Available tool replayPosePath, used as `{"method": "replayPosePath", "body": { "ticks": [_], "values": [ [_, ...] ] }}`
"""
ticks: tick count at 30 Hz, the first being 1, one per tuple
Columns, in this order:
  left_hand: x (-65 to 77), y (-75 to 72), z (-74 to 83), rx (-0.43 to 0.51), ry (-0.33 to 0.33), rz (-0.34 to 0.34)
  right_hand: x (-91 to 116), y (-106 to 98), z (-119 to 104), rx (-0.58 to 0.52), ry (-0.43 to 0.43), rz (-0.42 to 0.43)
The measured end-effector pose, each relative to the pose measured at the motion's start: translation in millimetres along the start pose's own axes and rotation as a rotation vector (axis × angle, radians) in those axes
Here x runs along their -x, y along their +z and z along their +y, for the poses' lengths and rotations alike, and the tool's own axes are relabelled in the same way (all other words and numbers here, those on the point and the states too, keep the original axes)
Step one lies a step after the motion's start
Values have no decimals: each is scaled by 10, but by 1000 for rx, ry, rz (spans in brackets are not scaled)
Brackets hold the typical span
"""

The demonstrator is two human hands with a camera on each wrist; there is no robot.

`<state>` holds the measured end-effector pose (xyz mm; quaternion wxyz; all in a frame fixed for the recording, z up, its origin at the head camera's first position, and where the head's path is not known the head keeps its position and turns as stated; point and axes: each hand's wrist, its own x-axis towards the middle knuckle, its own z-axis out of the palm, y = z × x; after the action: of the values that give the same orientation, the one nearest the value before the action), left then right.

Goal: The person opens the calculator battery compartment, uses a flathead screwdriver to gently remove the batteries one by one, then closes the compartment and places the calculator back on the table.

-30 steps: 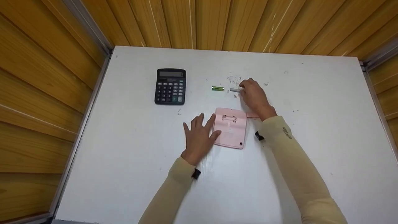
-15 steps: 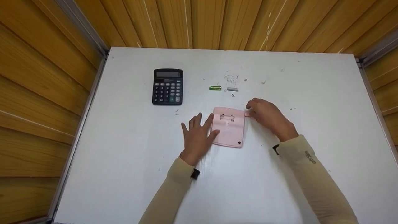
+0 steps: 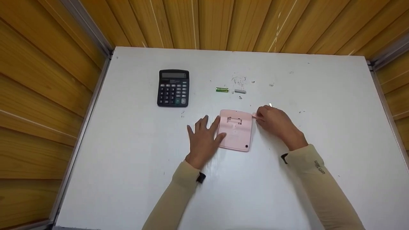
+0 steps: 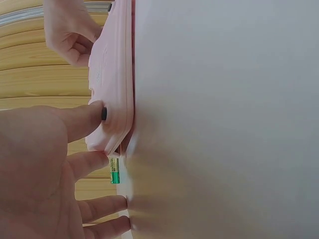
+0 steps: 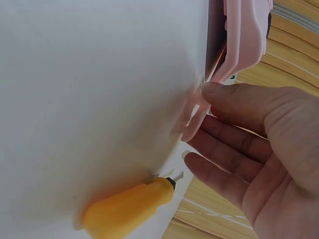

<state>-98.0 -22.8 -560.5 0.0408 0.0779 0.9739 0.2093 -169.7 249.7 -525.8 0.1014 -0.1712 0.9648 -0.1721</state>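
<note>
A pink calculator (image 3: 235, 131) lies back side up on the white table, its battery compartment (image 3: 234, 120) uncovered. My left hand (image 3: 203, 142) is spread along its left edge; the thumb rests on the back and the index finger touches the side. At the calculator's upper right, my right hand (image 3: 276, 123) pinches a small pink battery cover (image 5: 195, 117) between thumb and fingers. Beyond the calculator lie a green battery (image 3: 222, 89) and a grey battery (image 3: 240, 91), end to end and slightly apart.
A black calculator (image 3: 173, 88) lies face up at the back left. Close to my right hand is a yellow-handled screwdriver (image 5: 127, 209), mostly hidden by that hand in the head view. Wood-patterned panels (image 3: 211, 25) border the table.
My right hand has drawn back from the grey battery, leaving it on the table, and has come down to the pink battery cover, which it now pinches. My left hand stays in place.
</note>
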Motion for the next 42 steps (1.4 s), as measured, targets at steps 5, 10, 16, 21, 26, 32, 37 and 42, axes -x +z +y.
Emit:
{"method": "replayPosePath", "body": {
  "ticks": [5, 10, 16, 21, 26, 32, 37, 42],
  "values": [
    [-3, -6, 5, -1, 15, 23, 28, -8, -4, -14, 11, 20],
    [-5, 0, 3, 8, 13, 26, 60, 8, 16, -18, -6, 55],
    [-2, -3, 3, 13, 8, 19, 78, 9, 21, -33, 17, 65],
    [-1, -7, 0, 9, -1, 8, 88, 0, -7, -43, 7, 101],
    [0, -15, 3, 10, -5, 2, 103, -20, -82, -14, -14, 158],
    [-2, -14, 10, 6, -2, 10, 117, -39, -198, 4, -66, 213],
    [4, -16, 12, 4, 12, 24, 116, -34, -302, 3, -96, 226],
    [2, -13, 9, -8, 5, 18, 101, -14, -468, 1, -136, 227]
  ]
}}
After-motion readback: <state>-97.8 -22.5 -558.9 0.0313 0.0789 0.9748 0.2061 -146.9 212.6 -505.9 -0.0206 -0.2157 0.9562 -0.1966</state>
